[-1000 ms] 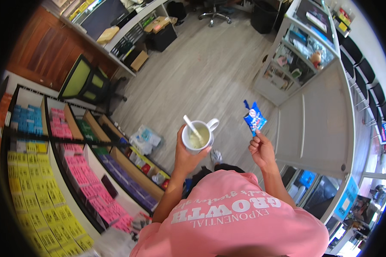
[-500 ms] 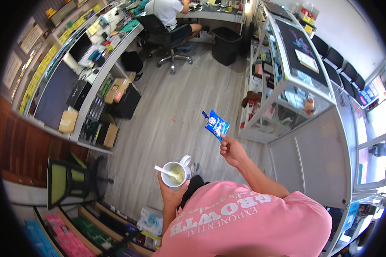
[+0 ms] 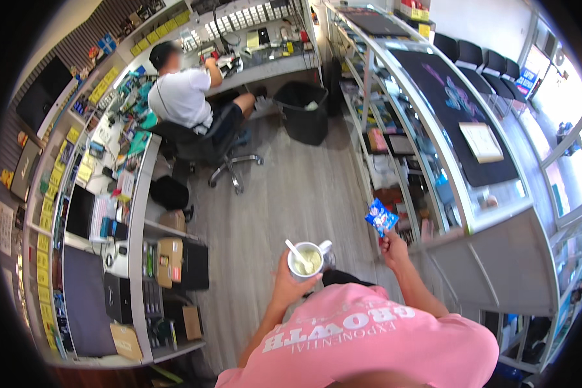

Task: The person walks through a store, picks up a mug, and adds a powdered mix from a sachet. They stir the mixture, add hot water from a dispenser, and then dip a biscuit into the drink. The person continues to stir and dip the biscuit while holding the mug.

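My left hand (image 3: 289, 283) is wrapped round a white mug (image 3: 296, 269) in front of me, its handle turned to the right. Pale, creamy contents (image 3: 311, 260) show inside, and a white spoon (image 3: 293, 247) leans in them against the left rim. Off to the right, my right hand (image 3: 392, 248) pinches a small blue sachet (image 3: 381, 216) by its lower end and holds it up, away from the mug. Whether anything is left in the sachet cannot be seen.
Ahead, a person in a white shirt (image 3: 182, 97) sits on a wheeled office chair (image 3: 197, 143) at a cluttered desk. A black bin (image 3: 302, 116) stands by the desk. A glass display counter (image 3: 464, 194) lines the right; a shelved workbench (image 3: 145, 258) runs along the left.
My view has swung left and up, bringing more of the seated person and desk into sight. Mug and sachet stay in my hands, both appearing farther right in the picture.
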